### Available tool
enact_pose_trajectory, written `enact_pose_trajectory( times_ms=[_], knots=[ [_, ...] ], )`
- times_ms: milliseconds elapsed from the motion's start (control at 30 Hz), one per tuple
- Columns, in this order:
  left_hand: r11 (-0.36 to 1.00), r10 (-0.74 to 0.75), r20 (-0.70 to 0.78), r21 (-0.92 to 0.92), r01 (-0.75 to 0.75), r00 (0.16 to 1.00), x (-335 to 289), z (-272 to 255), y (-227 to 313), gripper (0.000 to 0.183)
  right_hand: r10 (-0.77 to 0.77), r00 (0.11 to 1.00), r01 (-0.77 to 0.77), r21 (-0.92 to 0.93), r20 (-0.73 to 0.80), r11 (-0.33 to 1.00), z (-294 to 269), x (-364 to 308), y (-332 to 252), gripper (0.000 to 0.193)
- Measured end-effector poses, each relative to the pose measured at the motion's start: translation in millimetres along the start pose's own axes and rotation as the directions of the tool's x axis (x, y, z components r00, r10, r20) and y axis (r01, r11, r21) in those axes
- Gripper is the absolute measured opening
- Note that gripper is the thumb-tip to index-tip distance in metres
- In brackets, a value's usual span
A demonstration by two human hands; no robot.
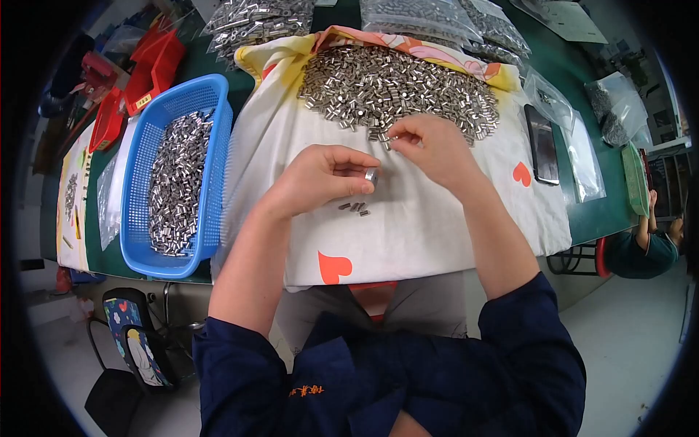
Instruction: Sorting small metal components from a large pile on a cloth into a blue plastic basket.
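Observation:
Between the thumb and fingers of my left hand (328, 171) is a small round silver metal piece (371, 175), held above the white cloth (306, 244). My right hand (433, 148) is closed in a pinch at the near edge of a wide pile of small metal cylinders (393, 80). A small metal cylinder (389, 143) shows at its fingertips, with others close beside it. Below my left hand, several loose darker cylinders (357, 208) lie apart from the pile.
A blue plastic basket (224, 135) of similar cylinders stands on the left, with red bins (153, 69) behind it. Clear bags of metal parts (419, 18) line the back. On the right are a phone (542, 146), plastic bags (586, 164) and another person (641, 247).

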State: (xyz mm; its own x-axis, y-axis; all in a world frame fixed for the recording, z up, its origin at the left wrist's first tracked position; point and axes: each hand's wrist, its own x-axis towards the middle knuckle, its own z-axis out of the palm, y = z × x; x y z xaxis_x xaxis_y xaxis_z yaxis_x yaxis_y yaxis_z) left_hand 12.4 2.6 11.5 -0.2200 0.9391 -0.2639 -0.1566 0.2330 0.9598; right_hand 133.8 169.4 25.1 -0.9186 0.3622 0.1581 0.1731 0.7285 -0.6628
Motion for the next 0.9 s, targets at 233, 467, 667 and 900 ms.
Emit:
enact_pose_trajectory(
  times_ms=[233, 467, 667, 900],
  knots=[
    [1.0, 0.025, -0.005, -0.006, -0.025, 1.0, 2.1, 1.0, -1.4, 0.03, -0.173, 0.984, 0.176, -0.294, 0.039, 0.939, 12.0, -1.5, 4.6, 0.009],
    [0.991, 0.046, -0.125, -0.122, -0.062, 0.991, 1.8, -1.4, 2.0, 0.034, 0.031, 0.998, -0.046, 0.295, 0.056, 0.955, 0.2, -3.6, -14.2, 0.01],
    [0.974, 0.078, -0.116, -0.202, -0.1, 0.99, 3.7, -3.1, -1.0, 0.035, 0.001, 0.995, -0.036, 0.369, 0.096, 0.929, 5.6, -7.6, -20.9, 0.01],
    [0.99, 0.084, -0.196, -0.098, -0.105, 0.977, 6.9, -2.1, -4.7, 0.034, -0.254, 0.955, 0.262, 0.032, -0.155, 0.965, 19.0, -10.9, -20.8, 0.006]
  ],
)
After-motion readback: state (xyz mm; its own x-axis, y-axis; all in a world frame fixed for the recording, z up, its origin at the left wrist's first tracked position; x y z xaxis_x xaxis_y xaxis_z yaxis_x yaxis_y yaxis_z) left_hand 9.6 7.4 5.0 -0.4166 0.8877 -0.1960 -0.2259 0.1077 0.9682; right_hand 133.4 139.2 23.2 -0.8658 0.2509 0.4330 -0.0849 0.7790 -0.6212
